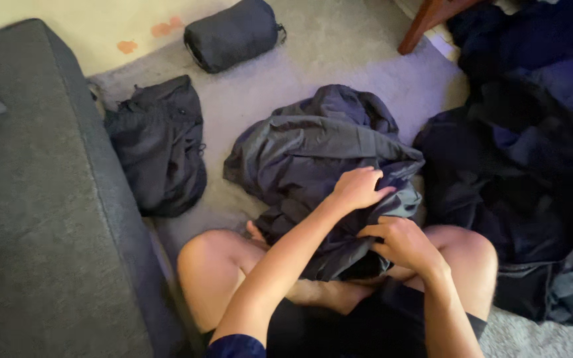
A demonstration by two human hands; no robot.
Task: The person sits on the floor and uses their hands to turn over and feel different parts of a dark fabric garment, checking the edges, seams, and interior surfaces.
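I sit cross-legged on a grey carpet with a crumpled dark grey sleeping bag bunched in front of my knees. My left hand presses down into its folds near the right side. My right hand grips the bag's lower edge just below, close to my right knee. Both hands are closed on the same fabric, a few centimetres apart. Part of the bag lies over my lap and hides my shins.
A grey sofa fills the left. A flat dark stuff sack lies beside it. A rolled dark bundle sits at the back. A heap of dark blue fabric lies right, and a wooden furniture leg stands behind.
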